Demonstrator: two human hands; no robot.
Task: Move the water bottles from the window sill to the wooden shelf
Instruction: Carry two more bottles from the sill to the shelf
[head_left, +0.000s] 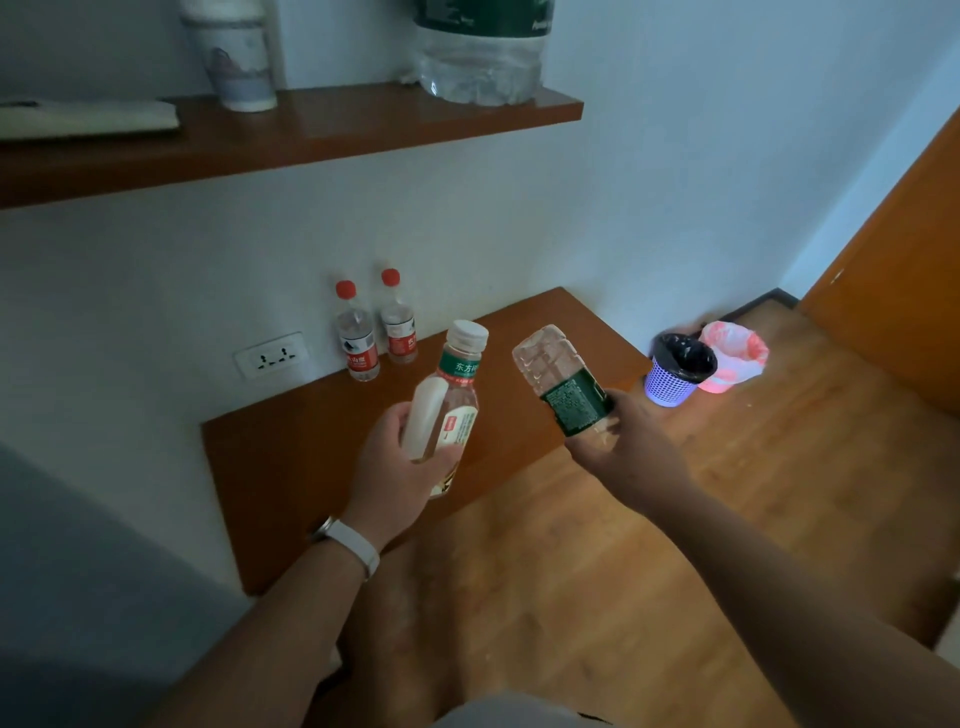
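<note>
My left hand (400, 462) grips a white-capped bottle (452, 395) with a green and white label, held upright with a slight tilt. My right hand (628, 441) holds a clear bottle with a dark green label (561, 379), its base pointing up and away from me. Both are above a low wooden shelf (291, 467) fixed to the wall. Two small red-capped water bottles (357, 340) (399, 325) stand upright side by side at the back of that shelf, against the wall.
A higher wooden shelf (332, 135) carries a white cup (234, 57), a large clear water jug (480, 52) and a flat pale item (88, 119). A wall socket (270, 356) sits left of the red-capped bottles. A purple bin (678, 371) and a pink-lined bin (732, 356) stand on the wooden floor.
</note>
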